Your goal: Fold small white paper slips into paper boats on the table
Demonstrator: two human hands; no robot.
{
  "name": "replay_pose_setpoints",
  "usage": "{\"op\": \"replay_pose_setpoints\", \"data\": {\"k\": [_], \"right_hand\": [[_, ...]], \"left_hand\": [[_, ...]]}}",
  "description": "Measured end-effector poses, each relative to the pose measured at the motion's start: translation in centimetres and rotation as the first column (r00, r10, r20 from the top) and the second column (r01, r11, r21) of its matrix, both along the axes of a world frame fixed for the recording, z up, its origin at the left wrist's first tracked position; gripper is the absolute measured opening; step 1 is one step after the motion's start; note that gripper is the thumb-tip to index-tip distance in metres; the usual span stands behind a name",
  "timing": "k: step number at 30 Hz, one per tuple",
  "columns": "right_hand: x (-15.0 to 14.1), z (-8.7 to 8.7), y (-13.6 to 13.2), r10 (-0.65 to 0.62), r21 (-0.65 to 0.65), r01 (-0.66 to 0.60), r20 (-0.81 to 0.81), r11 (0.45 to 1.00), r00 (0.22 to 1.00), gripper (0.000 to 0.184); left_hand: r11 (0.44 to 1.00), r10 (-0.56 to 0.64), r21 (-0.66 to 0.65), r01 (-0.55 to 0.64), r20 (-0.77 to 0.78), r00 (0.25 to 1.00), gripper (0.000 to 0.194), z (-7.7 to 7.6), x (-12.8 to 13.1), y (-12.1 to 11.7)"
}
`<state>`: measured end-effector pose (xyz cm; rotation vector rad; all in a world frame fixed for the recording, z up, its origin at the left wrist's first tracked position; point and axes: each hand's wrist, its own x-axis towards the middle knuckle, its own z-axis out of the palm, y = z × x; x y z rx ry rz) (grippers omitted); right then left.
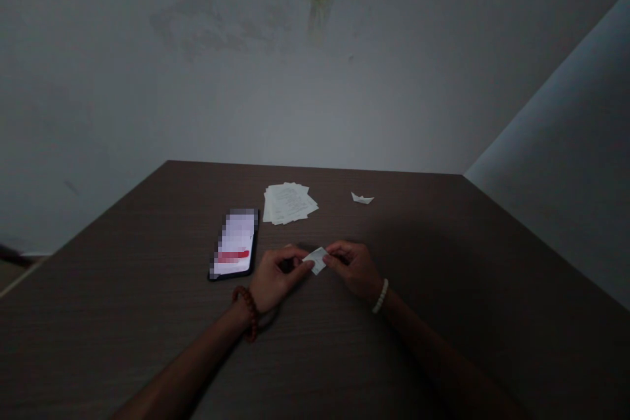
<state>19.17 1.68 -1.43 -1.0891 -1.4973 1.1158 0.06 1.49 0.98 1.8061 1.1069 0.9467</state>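
A small folded piece of white paper (317, 260) is held between my two hands, just above the table. My left hand (276, 277), with a reddish-brown bead bracelet at the wrist, pinches its left corner between thumb and fingers. On the opposite corner, my right hand (355, 270) grips with thumb and forefinger; a pale bead bracelet circles that wrist. The paper looks roughly diamond-shaped, with faint print on it. Beyond the right hand sits a small white paper boat (363, 199).
A phone (236, 243) with a lit, partly blurred screen lies left of my left hand. Behind it is a loose stack of printed paper sheets (289, 203). The dark wooden table (162, 210) meets a grey wall (315, 98) at the back.
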Motion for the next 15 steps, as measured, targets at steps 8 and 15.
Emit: {"op": "replay_pose_setpoints", "data": {"k": [8, 15], "right_hand": [[-0.03, 0.02, -0.11, -0.002, -0.008, 0.002, -0.033, 1.0, 0.999, 0.018], [-0.11, 0.4, -0.46, -0.005, -0.003, 0.005, 0.001, 1.0, 1.0, 0.017]], "left_hand": [[1.0, 0.011, -0.017, -0.011, -0.007, 1.0, 0.025, -0.4, -0.03, 0.12], [1.0, 0.003, -0.004, -0.003, -0.043, 0.999, 0.025, 0.15, 0.12, -0.15]]}}
